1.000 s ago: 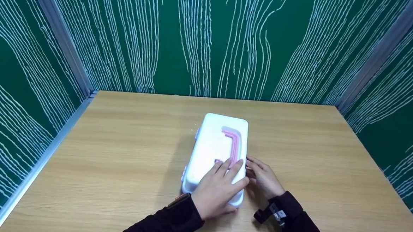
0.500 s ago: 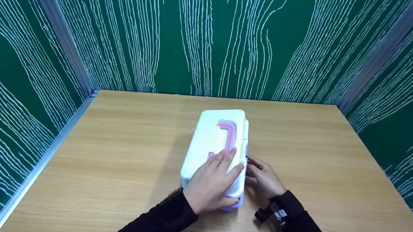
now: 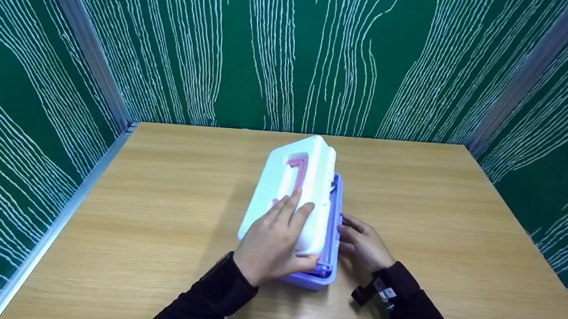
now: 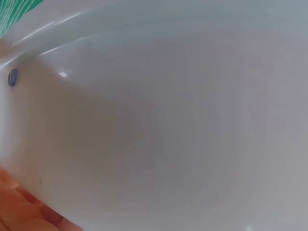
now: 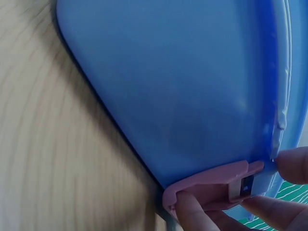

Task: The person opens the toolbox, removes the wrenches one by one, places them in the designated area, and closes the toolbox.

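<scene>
A storage box stands on the table with its white lid (image 3: 262,197) tilted partly up, hinged on the left. A pink handle (image 3: 300,171) is recessed in the lid. Along the right, the purple base (image 3: 302,280) shows through a gap. My left hand (image 3: 272,241) grips the lid, fingers over its top and thumb at the near edge. My right hand (image 3: 363,242) holds the base's right side. In the right wrist view its fingers (image 5: 190,211) hold a pink latch (image 5: 211,180) on the base, which looks blue there. The lid fills the left wrist view.
A wooden table (image 3: 176,183) lies under the box. Green walls (image 3: 231,54) with white wavy lines rise behind and at both sides, joined by grey metal posts (image 3: 88,47). A small dark item (image 3: 333,186) shows inside the base, its kind unclear.
The lid has swung up and leftward from the base, from flat to tilted, widening the gap on the right. My left hand has moved left with it; my right hand has stayed in place.
</scene>
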`<act>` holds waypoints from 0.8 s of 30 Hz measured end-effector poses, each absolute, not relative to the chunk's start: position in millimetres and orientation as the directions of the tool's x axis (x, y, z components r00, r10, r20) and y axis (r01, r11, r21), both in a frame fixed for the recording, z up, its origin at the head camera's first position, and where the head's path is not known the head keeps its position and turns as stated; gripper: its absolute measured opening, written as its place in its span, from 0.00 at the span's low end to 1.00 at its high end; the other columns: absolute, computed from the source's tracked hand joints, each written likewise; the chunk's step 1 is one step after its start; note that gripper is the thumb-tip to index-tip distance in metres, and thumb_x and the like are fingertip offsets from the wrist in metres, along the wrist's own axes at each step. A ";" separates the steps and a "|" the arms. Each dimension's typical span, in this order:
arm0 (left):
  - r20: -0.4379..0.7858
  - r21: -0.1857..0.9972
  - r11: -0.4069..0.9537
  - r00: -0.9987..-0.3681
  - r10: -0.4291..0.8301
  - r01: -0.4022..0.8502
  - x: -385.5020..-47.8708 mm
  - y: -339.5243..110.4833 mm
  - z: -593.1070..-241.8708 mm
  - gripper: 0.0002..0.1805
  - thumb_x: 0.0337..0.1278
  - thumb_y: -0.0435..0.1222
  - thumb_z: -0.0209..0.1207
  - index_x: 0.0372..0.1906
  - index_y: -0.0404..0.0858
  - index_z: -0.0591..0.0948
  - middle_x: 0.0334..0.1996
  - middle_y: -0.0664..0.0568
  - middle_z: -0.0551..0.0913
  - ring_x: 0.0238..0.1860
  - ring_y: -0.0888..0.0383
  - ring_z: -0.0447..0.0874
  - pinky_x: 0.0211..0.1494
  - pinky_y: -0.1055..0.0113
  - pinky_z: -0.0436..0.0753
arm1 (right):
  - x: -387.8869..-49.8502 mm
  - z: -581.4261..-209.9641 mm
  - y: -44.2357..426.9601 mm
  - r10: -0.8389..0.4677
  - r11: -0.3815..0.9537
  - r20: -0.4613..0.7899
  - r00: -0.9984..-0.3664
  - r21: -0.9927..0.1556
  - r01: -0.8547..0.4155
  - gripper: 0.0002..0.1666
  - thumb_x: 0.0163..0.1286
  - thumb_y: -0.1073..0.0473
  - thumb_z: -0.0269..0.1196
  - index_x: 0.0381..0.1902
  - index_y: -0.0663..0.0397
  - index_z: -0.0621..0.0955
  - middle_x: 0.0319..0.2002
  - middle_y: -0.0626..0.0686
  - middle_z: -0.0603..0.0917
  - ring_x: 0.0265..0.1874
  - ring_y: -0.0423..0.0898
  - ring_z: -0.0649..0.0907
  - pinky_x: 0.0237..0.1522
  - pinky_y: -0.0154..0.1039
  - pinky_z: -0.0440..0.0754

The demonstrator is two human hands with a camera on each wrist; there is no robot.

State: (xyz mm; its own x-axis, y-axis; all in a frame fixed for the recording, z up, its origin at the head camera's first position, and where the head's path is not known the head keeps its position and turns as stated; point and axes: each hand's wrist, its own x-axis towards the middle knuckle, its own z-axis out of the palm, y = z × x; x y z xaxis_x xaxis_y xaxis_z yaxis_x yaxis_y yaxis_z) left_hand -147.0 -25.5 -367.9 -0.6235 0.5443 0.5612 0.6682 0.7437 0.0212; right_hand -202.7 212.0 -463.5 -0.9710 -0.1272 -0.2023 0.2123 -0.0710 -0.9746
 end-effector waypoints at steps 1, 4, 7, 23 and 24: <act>0.577 0.030 0.743 -0.618 0.533 0.668 -147.4 -27.0 -367.7 0.47 0.40 0.62 0.66 0.63 0.36 0.72 0.65 0.33 0.73 0.61 0.41 0.79 0.63 0.53 0.79 | -202.7 -463.5 212.1 -0.127 -0.067 -0.201 -0.971 -0.975 0.210 0.33 0.72 0.63 0.54 0.72 0.68 0.61 0.57 0.57 0.80 0.44 0.41 0.85 0.52 0.40 0.84; 0.627 0.058 0.742 -0.603 0.493 0.668 -148.9 -30.9 -367.5 0.47 0.37 0.61 0.68 0.61 0.35 0.74 0.63 0.34 0.75 0.60 0.42 0.80 0.63 0.54 0.79 | -202.6 -463.9 212.1 -0.120 -0.056 -0.199 -0.972 -0.977 0.207 0.33 0.72 0.63 0.55 0.72 0.67 0.62 0.60 0.60 0.78 0.45 0.41 0.85 0.52 0.40 0.84; 0.660 0.111 0.740 -0.606 0.444 0.664 -149.9 -34.9 -367.4 0.47 0.35 0.59 0.70 0.60 0.35 0.74 0.63 0.34 0.76 0.59 0.44 0.81 0.62 0.55 0.80 | -202.2 -464.1 211.7 -0.126 -0.059 -0.199 -0.972 -0.976 0.207 0.33 0.72 0.63 0.54 0.72 0.66 0.62 0.61 0.62 0.77 0.46 0.43 0.85 0.54 0.42 0.83; 0.505 0.613 0.646 -0.854 0.122 0.455 -152.8 -71.2 -355.1 0.48 0.41 0.50 0.71 0.69 0.35 0.67 0.68 0.37 0.71 0.53 0.47 0.83 0.48 0.56 0.87 | -203.3 -458.1 207.0 -0.097 0.074 -0.142 -0.985 -0.988 0.135 0.37 0.65 0.68 0.60 0.71 0.69 0.63 0.63 0.71 0.72 0.48 0.43 0.82 0.48 0.34 0.84; 0.491 0.636 0.634 -0.864 0.106 0.440 -153.2 -74.7 -354.9 0.49 0.42 0.50 0.71 0.70 0.35 0.66 0.67 0.37 0.72 0.53 0.47 0.83 0.49 0.55 0.87 | -203.2 -457.8 206.9 -0.093 0.084 -0.136 -0.986 -0.988 0.128 0.38 0.64 0.67 0.61 0.71 0.69 0.64 0.63 0.70 0.72 0.48 0.44 0.82 0.48 0.33 0.84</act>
State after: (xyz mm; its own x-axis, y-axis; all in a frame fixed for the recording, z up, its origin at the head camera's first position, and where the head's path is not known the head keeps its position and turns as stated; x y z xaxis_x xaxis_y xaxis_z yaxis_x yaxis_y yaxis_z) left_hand -153.2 -74.7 -354.9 -0.8644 0.1065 0.4913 0.4397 0.6339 0.6363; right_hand -203.2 206.9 -457.8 -0.9864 -0.0928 -0.1360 0.1284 0.0837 -0.9882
